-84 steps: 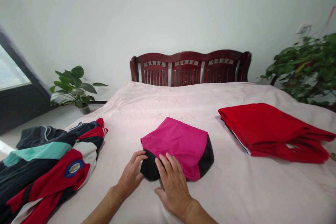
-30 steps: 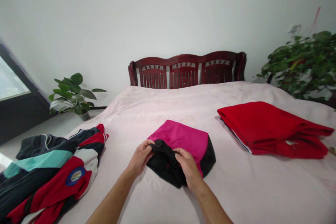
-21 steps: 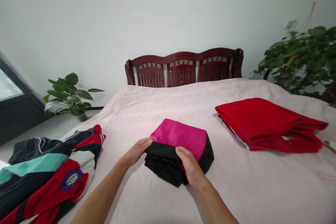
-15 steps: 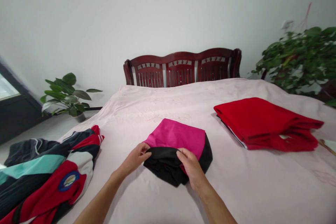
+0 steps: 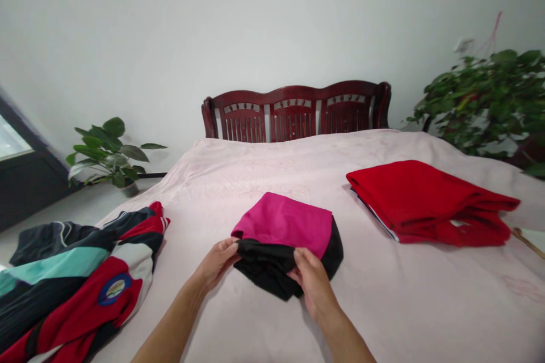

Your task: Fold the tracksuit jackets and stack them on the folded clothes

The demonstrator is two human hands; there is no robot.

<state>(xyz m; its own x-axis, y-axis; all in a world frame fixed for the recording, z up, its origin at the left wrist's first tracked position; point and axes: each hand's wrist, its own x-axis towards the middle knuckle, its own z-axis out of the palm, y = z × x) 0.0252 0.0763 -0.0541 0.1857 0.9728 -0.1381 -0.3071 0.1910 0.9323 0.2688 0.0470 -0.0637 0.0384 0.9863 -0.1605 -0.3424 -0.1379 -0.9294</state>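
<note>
A folded magenta-and-black garment (image 5: pixel 286 220) lies on the bed in front of me; its exact kind cannot be made out. My left hand (image 5: pixel 219 261) pinches the left end of its black near edge between thumb and fingers. At the right end of that same edge, my right hand (image 5: pixel 312 278) has its thumb on top and fingers curled beneath the cloth. Between the hands the black fabric is bunched and slightly raised. The magenta part lies flat behind it, and black cloth shows along the right side.
Red folded clothes (image 5: pixel 421 198) lie in a stack to the right. On the left is a loose heap of red, navy and teal clothes (image 5: pixel 114 272). A pale pink sheet (image 5: pixel 204 181) covers the bed below a dark wooden headboard (image 5: pixel 293 113). Potted plants (image 5: pixel 106 153) flank the bed.
Both hands keep hold of the black edge. The left hand has shifted slightly at its corner, and the right hand's fingers have slipped a little further under the cloth.
</note>
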